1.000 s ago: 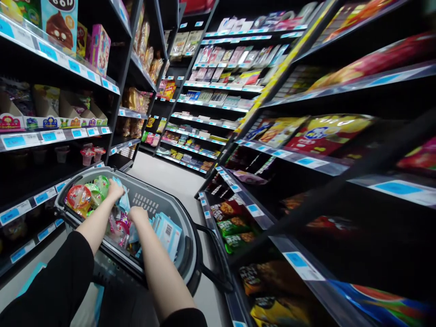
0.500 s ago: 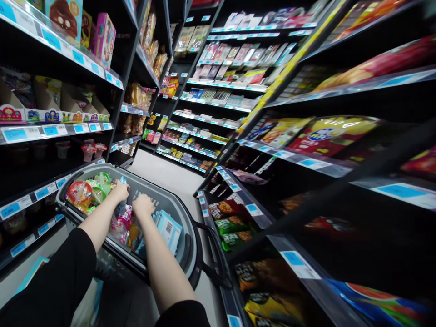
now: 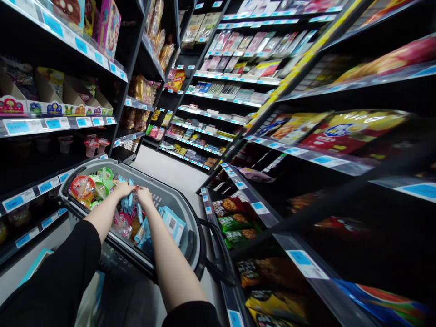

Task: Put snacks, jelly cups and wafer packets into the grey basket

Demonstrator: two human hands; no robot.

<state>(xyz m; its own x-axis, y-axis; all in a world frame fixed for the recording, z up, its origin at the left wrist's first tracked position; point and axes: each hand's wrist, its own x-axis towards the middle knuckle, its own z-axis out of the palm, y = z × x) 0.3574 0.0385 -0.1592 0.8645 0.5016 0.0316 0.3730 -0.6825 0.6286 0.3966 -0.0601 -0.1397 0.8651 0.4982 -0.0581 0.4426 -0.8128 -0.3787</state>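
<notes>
A grey shopping basket (image 3: 185,213) stands in the aisle in front of me, filled with snack packs. Both my hands reach into it. My left hand (image 3: 123,189) and my right hand (image 3: 144,196) are close together over the middle of the basket, fingers closed on a light blue packet (image 3: 130,203). Round red and green jelly cups (image 3: 89,186) lie at the basket's far left. A light blue pack with a barcode (image 3: 173,222) leans against the right wall of the basket.
Black shelves with blue price tags line both sides of the narrow aisle. Snack bags (image 3: 235,222) fill the low right shelf next to the basket. Boxes (image 3: 109,28) stand on the upper left shelf. More shelves (image 3: 218,100) close the aisle's far end. The basket's black handle (image 3: 218,254) hangs right.
My hands have moved together toward the basket's middle and closed on the light blue packet. My view has shifted slightly downward and right.
</notes>
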